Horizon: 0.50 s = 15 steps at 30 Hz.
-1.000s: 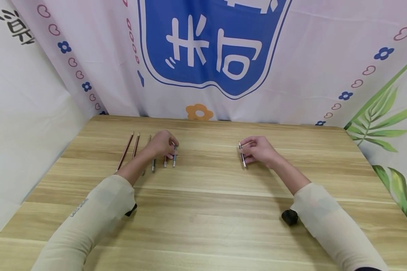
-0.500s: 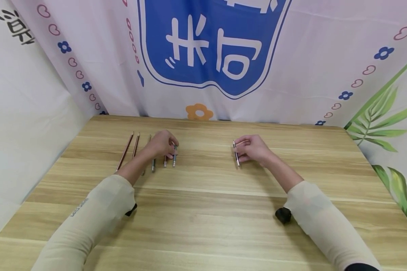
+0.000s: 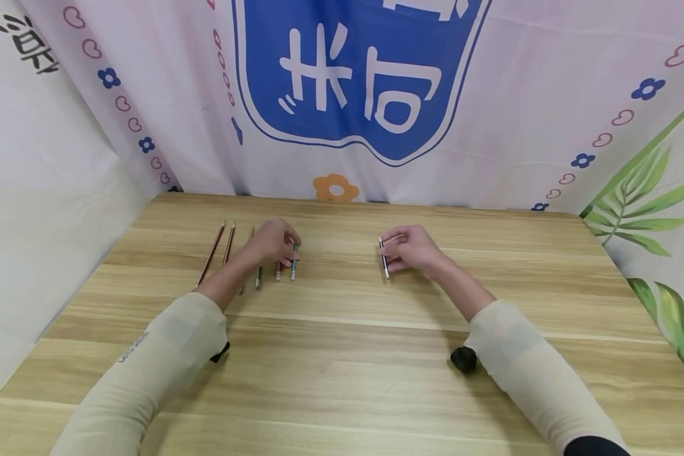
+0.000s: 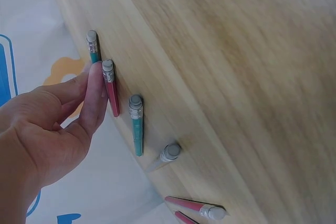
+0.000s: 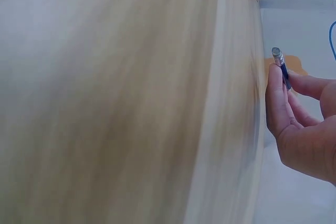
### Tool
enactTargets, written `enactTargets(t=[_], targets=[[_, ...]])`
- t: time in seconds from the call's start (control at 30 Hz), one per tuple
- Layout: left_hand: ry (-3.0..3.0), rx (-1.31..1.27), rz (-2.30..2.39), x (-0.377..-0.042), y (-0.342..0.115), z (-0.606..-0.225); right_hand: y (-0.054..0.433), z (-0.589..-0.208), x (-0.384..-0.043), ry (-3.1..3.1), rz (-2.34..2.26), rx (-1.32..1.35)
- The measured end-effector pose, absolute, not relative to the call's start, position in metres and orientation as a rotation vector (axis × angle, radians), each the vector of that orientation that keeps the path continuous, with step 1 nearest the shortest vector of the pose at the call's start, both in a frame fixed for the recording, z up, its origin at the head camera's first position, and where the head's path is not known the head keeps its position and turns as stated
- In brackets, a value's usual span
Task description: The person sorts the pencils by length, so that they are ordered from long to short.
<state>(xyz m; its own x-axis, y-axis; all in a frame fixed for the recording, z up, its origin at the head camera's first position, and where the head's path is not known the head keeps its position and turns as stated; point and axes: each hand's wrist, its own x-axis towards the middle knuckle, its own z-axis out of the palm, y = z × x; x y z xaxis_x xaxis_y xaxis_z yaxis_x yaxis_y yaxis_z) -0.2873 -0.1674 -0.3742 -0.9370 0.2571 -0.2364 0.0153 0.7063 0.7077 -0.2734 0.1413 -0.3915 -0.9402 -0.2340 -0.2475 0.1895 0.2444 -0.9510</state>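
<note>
In the head view my left hand is over the right end of a row of pencils. Its fingers pinch a teal pencil whose eraser end points toward me. A red pencil lies right beside those fingers in the left wrist view, followed by a green pencil. Across the table, my right hand holds a dark blue pencil between thumb and fingers. The right wrist view shows that pencil's eraser end sticking out past the fingertips. Whether it touches the table is hard to tell.
Two reddish pencils lie at the row's left, partly behind the left forearm. A grey-ended pencil shows in the left wrist view. The wooden table ends at a printed curtain at the back.
My right hand has moved left across the table with the dark blue pencil, closer to the row. The left hand has stayed in place at the teal pencil.
</note>
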Motion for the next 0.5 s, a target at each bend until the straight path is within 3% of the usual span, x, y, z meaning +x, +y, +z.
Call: enactTargets(t=[0.5], targets=[[2.609, 0.228, 1.067, -0.288, -0.167, -0.375, 0.116, -0.393, -0.278, 2.154, -1.744, -0.055]])
